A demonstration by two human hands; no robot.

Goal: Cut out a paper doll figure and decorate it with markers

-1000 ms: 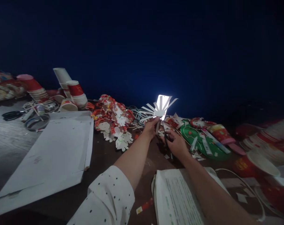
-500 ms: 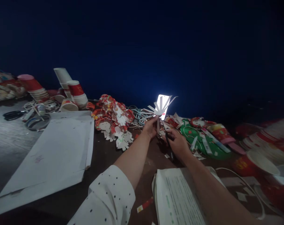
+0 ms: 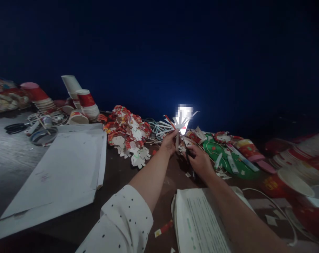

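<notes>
Between its thumb and fingers, my left hand (image 3: 170, 142) pinches a paper cup cut into strips (image 3: 179, 123). The pale strips fan outward, and one shows a red side. My right hand (image 3: 200, 160) is closed round the dark handles of a pair of scissors (image 3: 186, 147). Their blades point up at the cut cup, close by my left fingertips; whether they touch a strip I cannot tell. Behind the strips a bright lit screen (image 3: 184, 114) glows, partly covered by them. To the left lies a pile of red and white paper cut-outs (image 3: 130, 131).
Stacked paper cups (image 3: 88, 105) stand at the back left, near another pair of scissors (image 3: 15, 128). A white board (image 3: 61, 165) lies at left, a printed bag or paper stack (image 3: 198, 221) in front. A green sheet (image 3: 214, 151) with markers and several cups (image 3: 293, 181) are at right.
The cut cup has turned slightly in my left hand, and a red-sided strip now shows at its left. My right hand with the scissors stays almost in place.
</notes>
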